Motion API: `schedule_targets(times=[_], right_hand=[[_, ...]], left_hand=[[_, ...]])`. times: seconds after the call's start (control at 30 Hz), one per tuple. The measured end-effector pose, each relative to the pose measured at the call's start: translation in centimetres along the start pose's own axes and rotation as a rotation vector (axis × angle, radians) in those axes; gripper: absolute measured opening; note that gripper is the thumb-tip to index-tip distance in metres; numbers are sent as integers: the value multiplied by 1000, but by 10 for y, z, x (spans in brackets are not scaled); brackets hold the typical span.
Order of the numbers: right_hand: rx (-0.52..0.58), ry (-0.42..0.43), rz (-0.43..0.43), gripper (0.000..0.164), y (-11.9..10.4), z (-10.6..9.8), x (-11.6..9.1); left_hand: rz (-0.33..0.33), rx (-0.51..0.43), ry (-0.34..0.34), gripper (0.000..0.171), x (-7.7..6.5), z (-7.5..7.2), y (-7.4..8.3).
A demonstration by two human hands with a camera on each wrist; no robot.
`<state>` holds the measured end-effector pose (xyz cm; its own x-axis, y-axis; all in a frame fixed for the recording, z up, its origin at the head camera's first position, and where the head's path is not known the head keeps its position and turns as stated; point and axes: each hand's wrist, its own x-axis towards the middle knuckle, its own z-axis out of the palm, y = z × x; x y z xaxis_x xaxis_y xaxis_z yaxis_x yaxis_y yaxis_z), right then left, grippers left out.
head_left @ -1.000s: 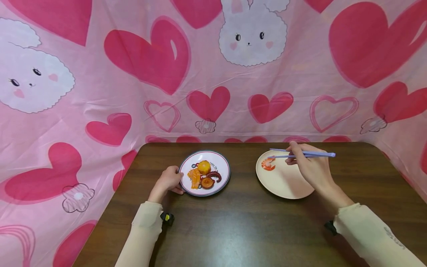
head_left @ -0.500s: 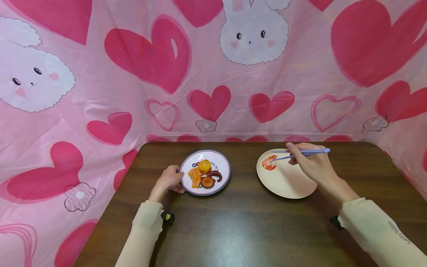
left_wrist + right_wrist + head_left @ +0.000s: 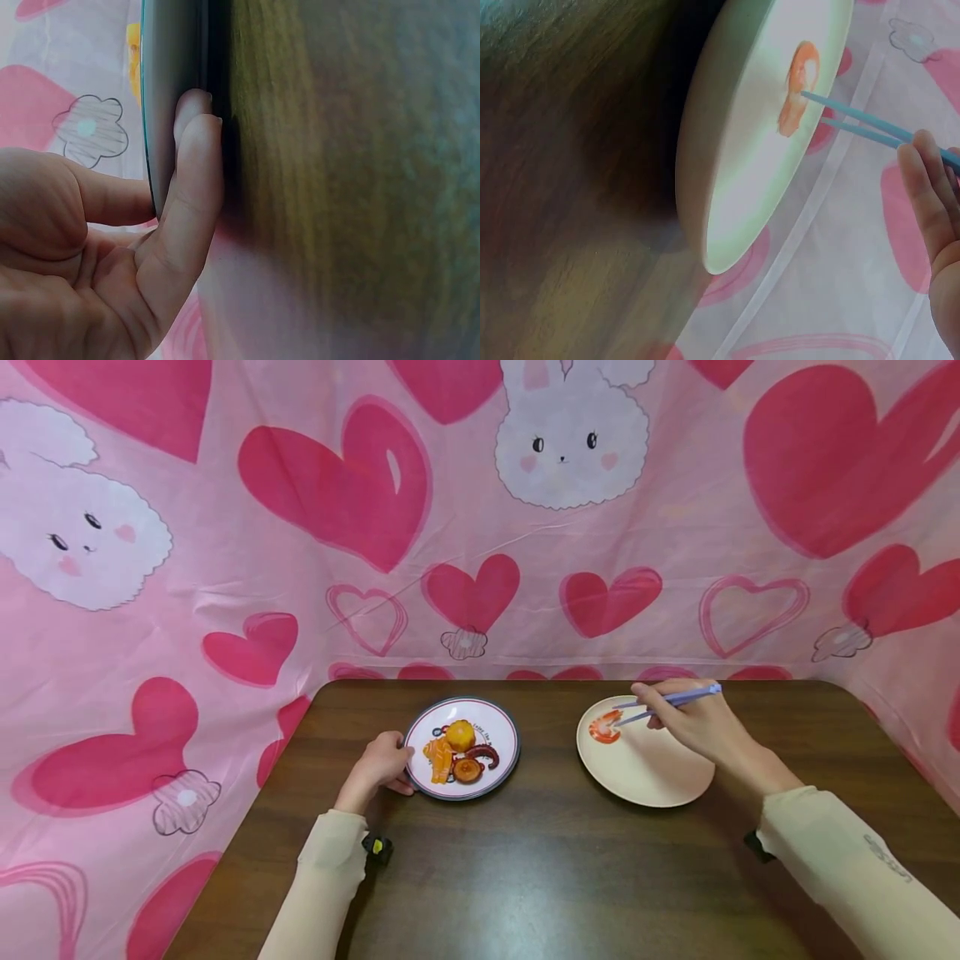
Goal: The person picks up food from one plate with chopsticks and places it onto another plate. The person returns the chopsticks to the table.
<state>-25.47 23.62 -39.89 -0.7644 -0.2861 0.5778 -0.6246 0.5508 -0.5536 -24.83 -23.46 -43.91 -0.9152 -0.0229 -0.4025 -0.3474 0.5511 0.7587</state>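
Note:
My left hand [image 3: 378, 767] pinches the edge of a white plate with a dark blue rim [image 3: 491, 781], thumb at the rim and fingers [image 3: 196, 161] underneath. On that plate lie a yellow corn piece [image 3: 460, 735], an orange salmon slice [image 3: 439, 762], a dark red octopus tentacle [image 3: 486, 754] and a round brown piece [image 3: 468, 769]. My right hand [image 3: 699, 724] holds light purple chopsticks [image 3: 693, 695] over a cream plate [image 3: 652, 781]. Their slightly parted tips are at an orange-and-white shrimp [image 3: 604, 727]; one seems to touch it in the right wrist view.
Both plates stand on a dark brown wooden table [image 3: 510, 860], with a strip of tabletop between them. A pink cloth [image 3: 465, 527] with hearts and rabbits hangs behind the table and along its sides.
The chopstick tips have come down to the shrimp's right side, and their back ends have swung up and left. My left hand and its plate have stayed in place.

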Motion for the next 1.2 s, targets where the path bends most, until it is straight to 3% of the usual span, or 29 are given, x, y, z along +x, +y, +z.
schedule_targets(times=[0.27,0.77,1.2], right_hand=[[10,-48,-12,23,7,5,8],[127,-88,176,29,10,7,18],[39,-30,219,44,9,2,13]], left_hand=[[-11,-8,-2,23,0,-1,2],[-31,1,-8,24,-1,-2,6],[-17,4,-5,24,0,-1,3]])
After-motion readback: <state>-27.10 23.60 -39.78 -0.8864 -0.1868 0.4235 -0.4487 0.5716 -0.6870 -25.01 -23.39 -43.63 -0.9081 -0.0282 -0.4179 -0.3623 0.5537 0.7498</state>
